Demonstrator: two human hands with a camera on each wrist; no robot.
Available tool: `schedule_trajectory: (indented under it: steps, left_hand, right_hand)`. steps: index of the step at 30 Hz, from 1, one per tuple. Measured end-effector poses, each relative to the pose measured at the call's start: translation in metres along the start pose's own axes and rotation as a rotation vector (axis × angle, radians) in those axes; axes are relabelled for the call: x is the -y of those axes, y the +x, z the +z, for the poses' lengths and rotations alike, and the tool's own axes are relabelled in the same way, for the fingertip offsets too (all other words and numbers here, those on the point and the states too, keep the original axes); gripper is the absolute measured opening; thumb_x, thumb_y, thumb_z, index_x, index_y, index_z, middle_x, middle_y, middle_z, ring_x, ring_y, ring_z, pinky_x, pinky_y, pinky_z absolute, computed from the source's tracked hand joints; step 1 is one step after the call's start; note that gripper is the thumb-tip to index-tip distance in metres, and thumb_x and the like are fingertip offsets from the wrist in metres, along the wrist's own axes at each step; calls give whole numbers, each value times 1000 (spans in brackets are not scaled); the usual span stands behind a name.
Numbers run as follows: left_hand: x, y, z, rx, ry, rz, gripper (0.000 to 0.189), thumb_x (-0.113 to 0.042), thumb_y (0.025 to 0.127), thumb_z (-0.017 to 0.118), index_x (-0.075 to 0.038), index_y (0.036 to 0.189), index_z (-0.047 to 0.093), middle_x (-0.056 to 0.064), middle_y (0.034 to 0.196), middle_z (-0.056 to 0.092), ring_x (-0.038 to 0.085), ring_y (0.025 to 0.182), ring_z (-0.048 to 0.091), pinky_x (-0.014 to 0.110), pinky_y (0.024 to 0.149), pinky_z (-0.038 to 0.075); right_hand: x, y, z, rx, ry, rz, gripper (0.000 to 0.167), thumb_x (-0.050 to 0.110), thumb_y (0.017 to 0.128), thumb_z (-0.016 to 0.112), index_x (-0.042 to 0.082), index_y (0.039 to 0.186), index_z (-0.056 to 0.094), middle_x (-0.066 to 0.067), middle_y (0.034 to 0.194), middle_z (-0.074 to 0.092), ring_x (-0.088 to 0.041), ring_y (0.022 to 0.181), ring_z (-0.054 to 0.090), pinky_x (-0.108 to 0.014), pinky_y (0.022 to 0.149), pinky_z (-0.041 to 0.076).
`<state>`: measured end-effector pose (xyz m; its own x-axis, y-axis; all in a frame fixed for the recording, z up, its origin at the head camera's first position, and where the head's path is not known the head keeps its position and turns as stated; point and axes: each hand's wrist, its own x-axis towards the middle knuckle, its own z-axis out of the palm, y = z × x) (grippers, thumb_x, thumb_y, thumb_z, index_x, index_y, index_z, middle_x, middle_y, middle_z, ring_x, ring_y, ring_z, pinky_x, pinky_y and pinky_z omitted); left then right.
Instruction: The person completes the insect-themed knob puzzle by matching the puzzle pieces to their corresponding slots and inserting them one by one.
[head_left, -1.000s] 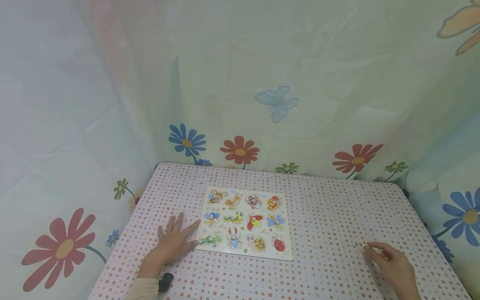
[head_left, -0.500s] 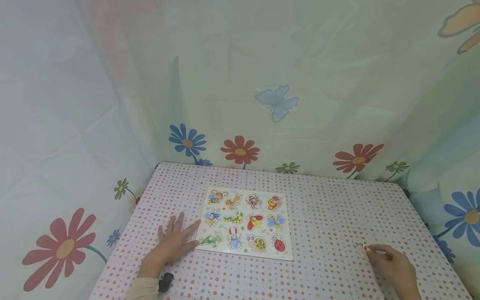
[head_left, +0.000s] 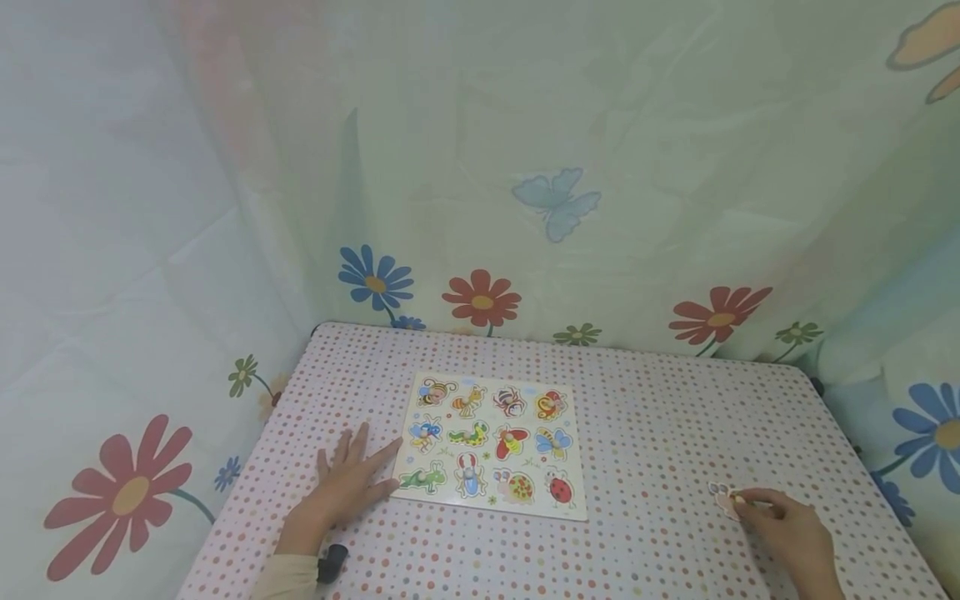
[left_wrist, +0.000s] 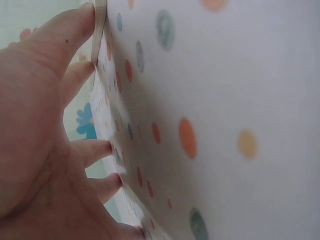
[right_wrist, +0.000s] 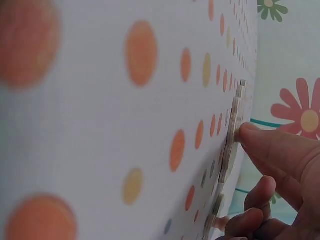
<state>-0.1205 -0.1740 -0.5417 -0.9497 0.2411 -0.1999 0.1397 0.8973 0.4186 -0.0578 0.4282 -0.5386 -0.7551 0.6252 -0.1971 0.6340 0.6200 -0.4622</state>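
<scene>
A wooden insect puzzle board lies on the dotted tablecloth, its slots filled with colourful bug pieces. My left hand lies flat on the cloth with straight fingers, the fingertips against the board's left edge; the left wrist view shows my left hand spread and touching the board edge. My right hand is at the table's right front, pinching a small pale puzzle piece that lies on the cloth. The right wrist view shows this piece edge-on, with a fingertip on it.
Floral fabric walls close in the table at the back and both sides. The table's far edge runs under the flower prints. A small black device sits at my left wrist.
My right hand's fingers have drawn in onto the small piece; the piece has barely shifted. The left hand and the board have stayed put.
</scene>
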Motion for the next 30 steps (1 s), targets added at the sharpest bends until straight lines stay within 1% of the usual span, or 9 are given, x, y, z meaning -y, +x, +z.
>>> schedule_trajectory:
  steps: [2,5,8,9,12,15,19,24,30]
  left_hand:
    - [-1,0,-1,3,-4,-1,64,-48,96,61,-36,155,37,20,165,1,49,147,-6,76,106,-10]
    - [-1,0,-1,-4,-1,6,64,-47,96,62,-36,155,38,20,165,1,49,147,-5,76,106,-10]
    - [0,0,-1,-5,1,10,64,-46,97,62,-36,155,38,20,165,1,49,147,-5,77,106,-9]
    - [0,0,-1,-5,1,9,64,-46,97,62,-36,155,38,20,165,1,49,147,-5,77,106,-9]
    - [0,0,0,-4,1,6,64,-46,96,62,-36,155,38,20,165,1,49,147,-6,76,106,-10]
    - [2,0,1,-5,-1,4,64,-46,96,62,-36,155,38,20,165,1,49,147,-6,76,106,-10]
    - [3,0,3,1,-5,2,64,-47,96,62,-37,155,38,19,165,0,49,147,-6,76,106,-10]
    - [4,0,4,7,-9,-1,64,-48,96,61,-37,155,37,19,165,0,48,148,-6,75,107,-11]
    - [3,0,2,-1,-5,9,64,-48,97,61,-37,155,37,19,165,0,48,148,-7,76,107,-11]
  right_hand:
    - [2,-2,-1,2,-6,-12,43,24,90,74,-7,117,61,-32,99,58,-40,82,55,-45,60,48]
    - [7,-5,-2,4,-3,-27,44,25,89,74,-6,117,62,-34,104,58,-41,85,57,-48,63,49]
    - [11,-7,-6,27,8,-77,49,33,89,74,-6,116,64,-28,97,62,-35,79,58,-40,56,47]
    - [13,-8,-6,34,24,-90,50,33,88,75,-6,116,64,-24,91,62,-32,75,56,-37,53,45]
    - [21,-14,-6,49,51,-155,51,34,89,74,-7,117,64,-13,79,58,-25,66,51,-33,50,41]
    - [31,-20,-3,63,60,-229,47,31,91,72,-7,118,65,-5,72,53,-20,59,45,-31,48,38]
    - [43,-25,-1,104,45,-346,48,34,93,70,-7,117,66,-5,73,56,-19,58,45,-30,48,38]
    - [58,-33,9,154,54,-414,47,36,93,71,-4,116,68,-4,74,54,-19,59,43,-30,49,36]
    - [80,-46,26,150,82,-470,35,28,90,75,0,111,72,-3,75,53,-19,63,43,-30,51,36]
